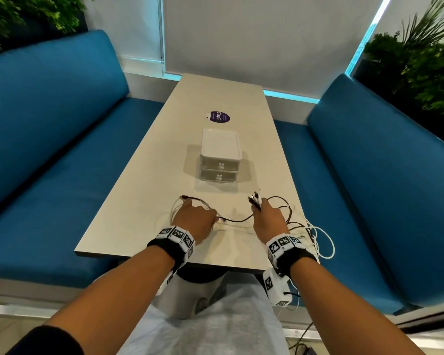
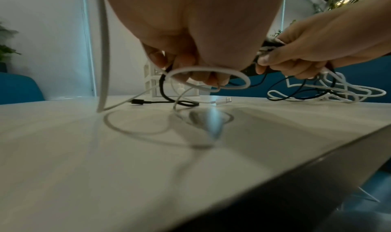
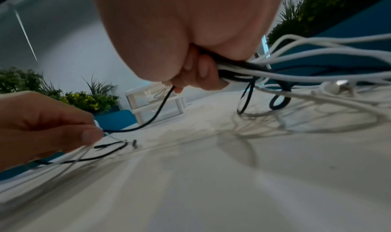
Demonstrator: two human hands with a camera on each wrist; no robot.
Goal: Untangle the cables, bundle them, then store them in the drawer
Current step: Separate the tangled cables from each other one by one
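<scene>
Several white and black cables (image 1: 303, 226) lie tangled on the near end of the beige table (image 1: 144, 180). My right hand (image 1: 258, 207) grips a bunch of cable ends (image 1: 255, 198) whose connectors stick up past the fingers; in the right wrist view the right hand (image 3: 196, 75) is curled round white and black strands (image 3: 243, 68). My left hand (image 1: 215, 219) pinches cable strands; a black cable (image 1: 237, 220) runs from it to the right hand. From the left wrist, the left hand (image 2: 190, 71) holds a white loop (image 2: 211, 68). The white two-drawer unit (image 1: 219, 160) stands shut beyond the hands.
A purple round sticker (image 1: 218, 117) lies on the table behind the drawer unit. Blue benches (image 1: 62, 149) run along both sides, with plants (image 1: 426, 62) behind them. White cable loops (image 1: 326, 242) hang over the table's right near edge. A loose white connector (image 2: 222, 100) rests on the table.
</scene>
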